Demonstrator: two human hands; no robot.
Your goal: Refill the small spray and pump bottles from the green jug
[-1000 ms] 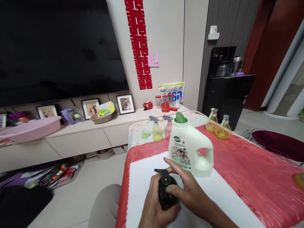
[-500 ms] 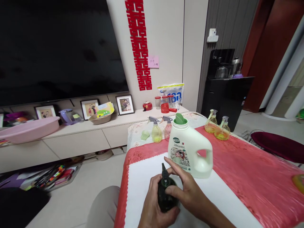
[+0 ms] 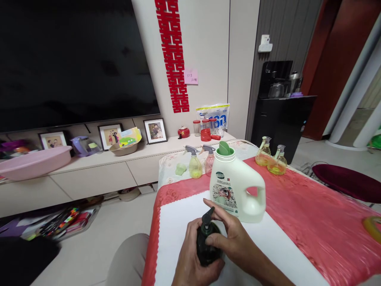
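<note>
A dark green pump bottle [image 3: 207, 248] stands upright between my hands, its black pump head [image 3: 207, 217] pointing up and slightly right. My left hand [image 3: 190, 254] wraps round the bottle's left side and lower front. My right hand [image 3: 228, 234] grips it from the right, thumb on the shoulder and index finger stretched out beyond the pump. Just past my hands, a large pale green laundry detergent jug [image 3: 238, 186] rests on a white mat [image 3: 175, 222]. A green scoop-like cap [image 3: 224, 148] sits in its mouth.
Behind the jug stand a yellow spray bottle [image 3: 195, 166], a pink spray bottle [image 3: 208, 165] and a pale green lump [image 3: 180, 169]. Two yellowish pump bottles [image 3: 277, 162] are at the right back. A roll of tape [image 3: 373, 228] lies on the red tablecloth [image 3: 321, 222].
The pump head has turned, its nozzle swinging from pointing away and left to pointing right. Both hands keep hold of the bottle. The view has shifted very slightly.
</note>
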